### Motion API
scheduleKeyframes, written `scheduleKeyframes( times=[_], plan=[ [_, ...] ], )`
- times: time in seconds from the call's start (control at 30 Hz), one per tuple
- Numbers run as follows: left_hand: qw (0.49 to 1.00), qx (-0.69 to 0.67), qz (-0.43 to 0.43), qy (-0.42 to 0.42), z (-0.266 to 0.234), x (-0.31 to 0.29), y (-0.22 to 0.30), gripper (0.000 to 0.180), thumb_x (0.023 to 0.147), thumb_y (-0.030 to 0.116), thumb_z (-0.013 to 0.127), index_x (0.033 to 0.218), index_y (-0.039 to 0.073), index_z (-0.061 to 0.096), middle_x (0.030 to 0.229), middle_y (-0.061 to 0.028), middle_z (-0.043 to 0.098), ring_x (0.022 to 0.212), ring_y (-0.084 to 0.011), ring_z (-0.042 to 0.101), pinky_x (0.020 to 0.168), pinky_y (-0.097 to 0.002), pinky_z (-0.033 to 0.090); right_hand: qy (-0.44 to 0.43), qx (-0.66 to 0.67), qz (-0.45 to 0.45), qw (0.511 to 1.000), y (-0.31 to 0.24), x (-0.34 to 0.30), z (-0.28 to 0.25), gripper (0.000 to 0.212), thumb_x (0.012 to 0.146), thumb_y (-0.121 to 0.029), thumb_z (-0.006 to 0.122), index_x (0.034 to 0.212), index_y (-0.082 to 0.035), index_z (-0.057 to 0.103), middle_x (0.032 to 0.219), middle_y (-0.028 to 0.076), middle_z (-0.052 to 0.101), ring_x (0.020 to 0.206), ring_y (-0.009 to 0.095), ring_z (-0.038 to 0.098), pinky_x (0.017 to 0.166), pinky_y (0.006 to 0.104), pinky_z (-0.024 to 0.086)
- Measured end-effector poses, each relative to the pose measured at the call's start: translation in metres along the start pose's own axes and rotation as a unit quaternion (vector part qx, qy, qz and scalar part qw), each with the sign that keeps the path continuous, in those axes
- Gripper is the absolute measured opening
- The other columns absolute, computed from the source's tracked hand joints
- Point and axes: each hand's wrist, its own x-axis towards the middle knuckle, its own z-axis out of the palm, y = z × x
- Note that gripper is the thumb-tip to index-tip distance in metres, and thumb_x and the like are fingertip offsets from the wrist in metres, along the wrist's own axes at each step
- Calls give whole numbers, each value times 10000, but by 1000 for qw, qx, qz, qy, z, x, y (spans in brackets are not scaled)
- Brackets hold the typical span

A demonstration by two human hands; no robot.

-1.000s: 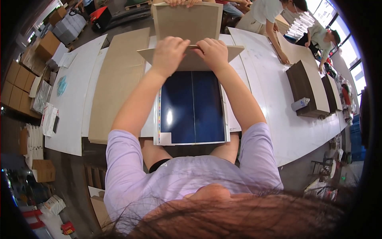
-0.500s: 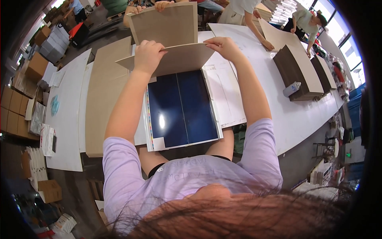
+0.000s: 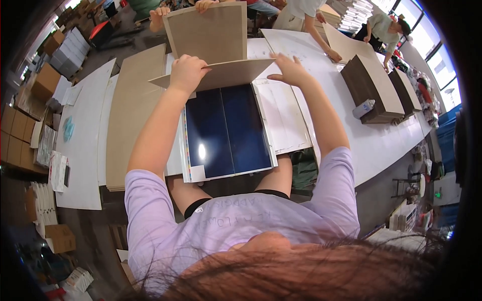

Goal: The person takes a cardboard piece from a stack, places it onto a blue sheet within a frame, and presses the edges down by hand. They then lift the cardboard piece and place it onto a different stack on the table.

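At the upper centre of the frame, a tilted tan board (image 3: 236, 73), seemingly light, stiff and best taken by its edges, is pinched along its top by the left hand (image 3: 188, 72), while the right hand (image 3: 290, 70) is held unclenched, fingers spread, just beside its right corner.

From here I see a tan board (image 3: 238, 73) raised on a slant across the far end of a glossy dark blue sheet (image 3: 246, 128). The sheet lies flat, white-edged, with a pale line down its middle, coloured marks along its left margin, a pale square at its near left corner.
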Motion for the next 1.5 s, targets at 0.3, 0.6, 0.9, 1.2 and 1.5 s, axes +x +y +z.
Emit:
scheduleKeyframes(
  times=[0.3, 0.6, 0.9, 1.2, 1.5],
  plan=[
    [997, 25, 39, -64, -11, -40, 17, 143, 787, 289, 655, 880, 186, 691, 777, 21, 661, 820, -176, 613, 823, -389, 403, 179, 100, -159, 966, -156, 20, -4, 312, 802, -184, 589, 1105, -110, 580, 1011, 61, 651, 920, 231, 637, 789, 343, 506],
    [988, 14, 11, -153, -25, -207, -21, 296, 809, 188, 615, 1105, 179, 612, 1074, 2, 658, 1016, -181, 609, 973, -467, 374, 46, 52, -179, 981, -94, -111, 9, 272, 873, -324, 557, 1069, -138, 586, 1057, 17, 646, 1026, 219, 607, 844, 379, 495],
    [984, -6, -83, -158, 28, -313, 19, 511, 751, 102, 635, 1250, 111, 525, 1272, -70, 559, 1185, -255, 518, 950, -466, 420, -121, 309, 235, 914, -61, -258, 119, 428, 938, -420, 468, 1179, -88, 590, 1070, 65, 657, 1022, 195, 607, 795, 367, 487],
    [971, -16, -198, -135, 49, -344, 37, 684, 704, 131, 692, 1328, 24, 431, 1389, -158, 426, 1295, -321, 393, 1028, -493, 333, -214, 670, 460, 542, -128, -259, 129, 419, 938, -413, 515, 730, -53, 569, 573, 26, 537, 472, 117, 504, 449, 235, 389],
    [988, -18, -55, -140, 61, -299, 118, 463, 860, 216, 530, 1317, 167, 477, 1369, -71, 464, 1288, -258, 409, 1063, -537, 257, -160, 710, 480, 490, -133, -252, 129, 446, 947, -430, 487, 683, -74, 536, 533, 30, 510, 437, 134, 480, 417, 248, 371]
  ],
)
